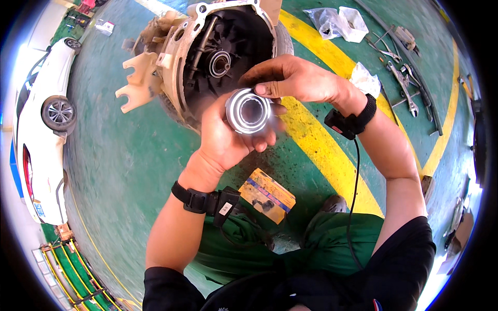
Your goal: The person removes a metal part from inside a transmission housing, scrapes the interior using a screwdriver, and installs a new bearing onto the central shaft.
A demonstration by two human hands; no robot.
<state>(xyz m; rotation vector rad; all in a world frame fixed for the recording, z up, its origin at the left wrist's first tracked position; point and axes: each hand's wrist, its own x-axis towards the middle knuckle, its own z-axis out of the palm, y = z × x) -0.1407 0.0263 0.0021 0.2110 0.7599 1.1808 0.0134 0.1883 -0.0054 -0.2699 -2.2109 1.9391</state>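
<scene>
Cradling the shiny round metal bearing [248,110], the left hand [224,136] should keep it level while the right hand [298,79] pinches its rim.

Bright daylight, fisheye-bent, dark-vignetted edges

White car [44,135], yellow box [267,195], hand tools [402,78]

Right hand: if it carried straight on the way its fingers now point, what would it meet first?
The right hand points leftward, fingertips already at the metal ring bearing in the left hand. Beyond lies the gearbox housing, though depth is unclear.
</scene>
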